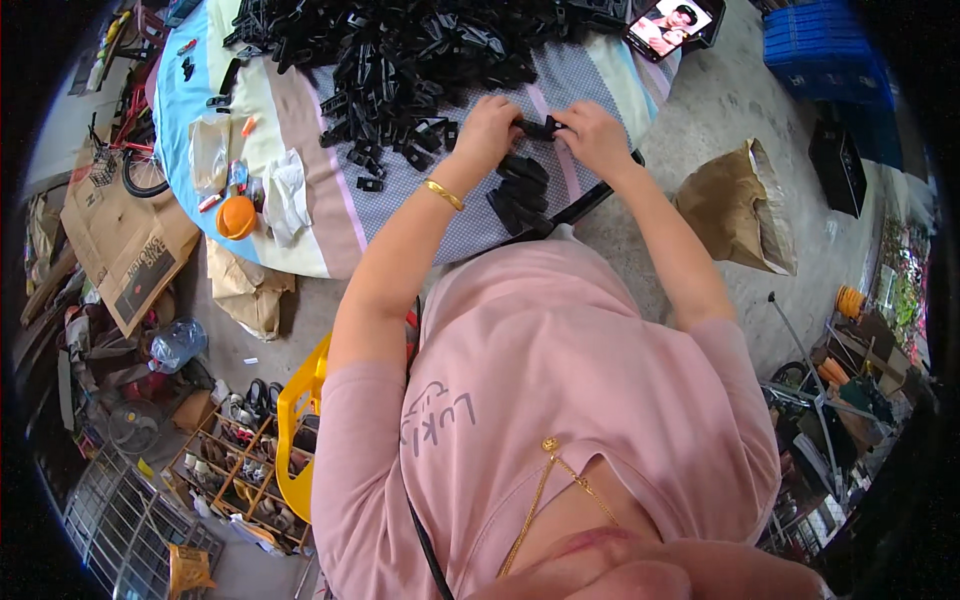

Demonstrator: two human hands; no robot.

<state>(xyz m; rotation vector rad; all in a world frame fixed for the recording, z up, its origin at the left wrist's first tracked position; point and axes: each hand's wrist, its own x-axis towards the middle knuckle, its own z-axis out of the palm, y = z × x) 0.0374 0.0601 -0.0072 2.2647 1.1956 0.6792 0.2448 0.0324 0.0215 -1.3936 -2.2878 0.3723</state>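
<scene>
Both hands meet over the near part of a round table covered with a patterned cloth (320, 210). Between them is a small black plastic piece (537, 129), whose exact kind I cannot make out. My left hand (487, 132) pinches its left end, and my right hand (597, 140) has its fingers closed on the right end. Beyond my hands spreads a large heap of similar black plastic parts (400, 60), with loose ones scattered at its near edge. A smaller group of black pieces (521, 195) lies just below my hands, close to my body.
A phone (668, 25) with a lit screen stands at the table's far right. On the left side lie an orange round container (236, 217) and a white plastic bag (288, 197). Brown paper sack (740, 208) on the floor right; yellow plastic chair (300, 430) beside me.
</scene>
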